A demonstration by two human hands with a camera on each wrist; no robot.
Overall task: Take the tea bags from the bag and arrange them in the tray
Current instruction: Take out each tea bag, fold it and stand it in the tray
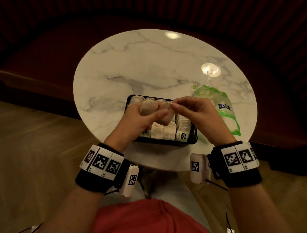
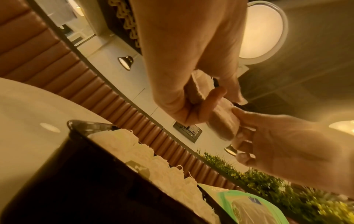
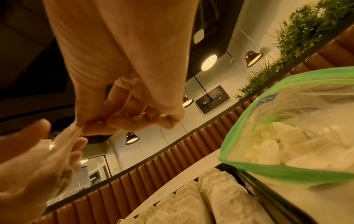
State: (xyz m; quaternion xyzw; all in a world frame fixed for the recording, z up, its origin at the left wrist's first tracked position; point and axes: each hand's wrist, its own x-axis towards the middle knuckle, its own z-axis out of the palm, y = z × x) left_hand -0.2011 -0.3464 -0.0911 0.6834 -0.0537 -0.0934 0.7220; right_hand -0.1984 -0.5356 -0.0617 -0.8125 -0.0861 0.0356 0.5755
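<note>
Over the black tray (image 1: 195, 135), my left hand (image 1: 149, 116) grips a tan tea bag (image 1: 148, 106), fingers curled behind it and thumb in front. A second tea bag (image 1: 167, 119) hangs beside it, and my right hand (image 1: 174, 105) pinches its top corner between thumb and forefinger. The right wrist view shows that pinch (image 3: 80, 128) on the stretched tea bag (image 3: 63, 142). In the left wrist view the left hand (image 2: 214, 91) and right hand (image 2: 237, 121) meet on the tea bag (image 2: 222, 122). Rows of tea bags (image 1: 162, 132) stand in the tray.
The green-edged clear plastic bag (image 1: 224, 108) lies on the round marble table (image 1: 133, 67) just right of the tray, with tea bags (image 3: 287, 144) still inside. A padded bench curves behind the table. Wood floor lies on both sides.
</note>
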